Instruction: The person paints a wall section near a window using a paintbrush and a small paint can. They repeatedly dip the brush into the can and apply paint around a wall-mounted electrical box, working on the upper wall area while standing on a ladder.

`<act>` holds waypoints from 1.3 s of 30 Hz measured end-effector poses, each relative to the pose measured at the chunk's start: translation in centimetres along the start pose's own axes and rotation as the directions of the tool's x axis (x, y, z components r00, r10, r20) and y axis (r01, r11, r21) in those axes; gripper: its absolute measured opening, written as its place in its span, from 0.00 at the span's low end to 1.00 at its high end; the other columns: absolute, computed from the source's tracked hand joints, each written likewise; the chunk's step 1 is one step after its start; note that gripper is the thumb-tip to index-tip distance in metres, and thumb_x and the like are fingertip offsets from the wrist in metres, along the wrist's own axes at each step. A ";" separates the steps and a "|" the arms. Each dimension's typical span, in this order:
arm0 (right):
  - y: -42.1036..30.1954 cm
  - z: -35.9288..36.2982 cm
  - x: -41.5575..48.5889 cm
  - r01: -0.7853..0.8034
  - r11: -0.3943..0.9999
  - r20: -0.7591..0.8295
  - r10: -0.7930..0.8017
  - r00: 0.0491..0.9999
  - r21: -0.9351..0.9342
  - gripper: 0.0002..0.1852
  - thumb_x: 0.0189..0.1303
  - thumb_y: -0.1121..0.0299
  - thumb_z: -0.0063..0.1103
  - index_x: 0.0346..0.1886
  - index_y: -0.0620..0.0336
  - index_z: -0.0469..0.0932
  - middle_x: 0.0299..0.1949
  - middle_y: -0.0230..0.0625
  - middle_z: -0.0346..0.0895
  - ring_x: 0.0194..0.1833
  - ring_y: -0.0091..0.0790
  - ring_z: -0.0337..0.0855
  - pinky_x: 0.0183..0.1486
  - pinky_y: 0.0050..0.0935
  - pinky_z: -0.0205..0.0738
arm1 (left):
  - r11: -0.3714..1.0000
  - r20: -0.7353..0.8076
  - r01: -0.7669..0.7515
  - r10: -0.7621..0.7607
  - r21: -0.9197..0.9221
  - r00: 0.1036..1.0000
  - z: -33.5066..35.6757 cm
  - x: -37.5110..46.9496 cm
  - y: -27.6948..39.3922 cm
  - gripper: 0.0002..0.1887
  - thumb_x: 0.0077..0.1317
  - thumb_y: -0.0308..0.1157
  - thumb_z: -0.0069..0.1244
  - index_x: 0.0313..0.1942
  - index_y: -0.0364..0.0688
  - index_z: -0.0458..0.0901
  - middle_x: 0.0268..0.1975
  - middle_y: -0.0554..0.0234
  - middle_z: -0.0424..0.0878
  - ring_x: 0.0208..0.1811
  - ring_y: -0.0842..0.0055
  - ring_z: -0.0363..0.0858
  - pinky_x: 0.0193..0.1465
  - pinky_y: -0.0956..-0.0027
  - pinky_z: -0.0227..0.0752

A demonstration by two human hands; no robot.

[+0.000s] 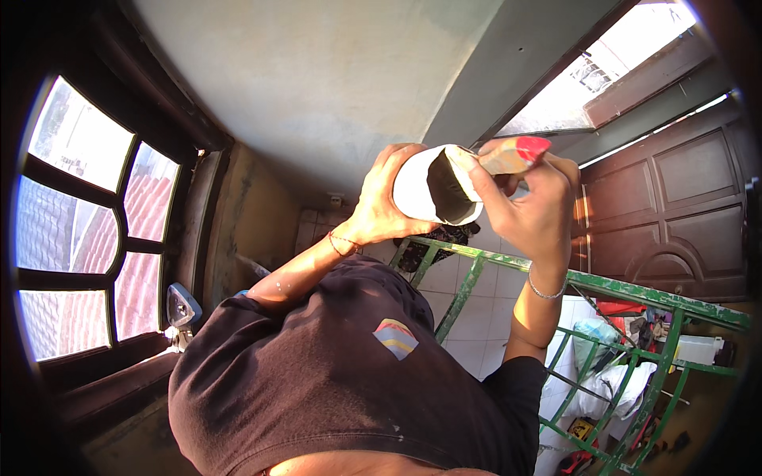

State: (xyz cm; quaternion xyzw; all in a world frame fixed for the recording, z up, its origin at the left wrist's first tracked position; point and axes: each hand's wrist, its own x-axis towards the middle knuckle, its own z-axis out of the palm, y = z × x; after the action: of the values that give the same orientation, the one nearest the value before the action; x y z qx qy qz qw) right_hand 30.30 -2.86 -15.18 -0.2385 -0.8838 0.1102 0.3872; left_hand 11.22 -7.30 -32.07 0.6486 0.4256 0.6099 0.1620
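A round white container (411, 185), its mouth tilted towards me, rests in my left hand (384, 196), whose fingers wrap around its outer side. Its inside looks dark, and what lies in there cannot be made out. My right hand (527, 199) holds a wooden handle with a red end (515, 154), probably a paintbrush's, at the right side of the container's rim. The tool's other end is hidden. A pale strip of the rim lies beside my right thumb.
Below my hands runs a green metal railing (479, 262) with chipped paint. A plain wall (309, 77) stands ahead. At left is a dark-framed window (122, 262) with a small lamp-like object (181, 306). A brown panelled door (690, 202) and plastic bags (613, 387) are at right.
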 end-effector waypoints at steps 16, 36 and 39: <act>0.0 0.9 1.2 0.055 0.995 0.091 -0.047 0.995 -0.082 0.09 0.59 0.72 0.78 0.29 0.62 0.83 0.15 0.32 0.73 0.15 0.30 0.73 0.22 0.31 0.62 | 1.000 -0.002 0.018 -0.018 -0.010 1.000 0.7 -0.7 -0.7 0.56 0.37 0.41 0.82 0.69 0.37 0.72 0.65 0.47 0.79 0.66 0.50 0.77 0.71 0.48 0.73; 1.1 1.7 0.9 -0.018 0.994 -0.023 0.021 1.000 0.105 0.07 0.58 0.74 0.79 0.35 0.64 0.88 0.34 0.35 0.91 0.22 0.24 0.83 0.27 0.24 0.73 | 0.988 -0.063 0.121 -0.115 0.096 0.991 -0.1 -1.2 -1.1 0.54 0.40 0.42 0.82 0.68 0.35 0.73 0.62 0.49 0.80 0.64 0.57 0.82 0.68 0.52 0.76; 0.8 2.1 1.9 0.021 0.997 -0.012 -0.020 1.000 0.080 0.07 0.60 0.72 0.79 0.34 0.62 0.87 0.28 0.35 0.87 0.22 0.30 0.84 0.26 0.27 0.74 | 0.983 -0.082 0.138 -0.129 0.124 0.988 -0.6 -1.1 -1.1 0.54 0.40 0.42 0.82 0.68 0.35 0.73 0.61 0.48 0.80 0.63 0.56 0.83 0.68 0.53 0.76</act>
State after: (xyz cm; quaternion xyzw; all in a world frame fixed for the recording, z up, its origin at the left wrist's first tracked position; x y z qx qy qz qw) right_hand 27.90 -1.27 -15.75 -0.2141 -0.8788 0.1403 0.4027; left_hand 10.38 -7.69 -33.44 0.6050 0.5124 0.5921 0.1443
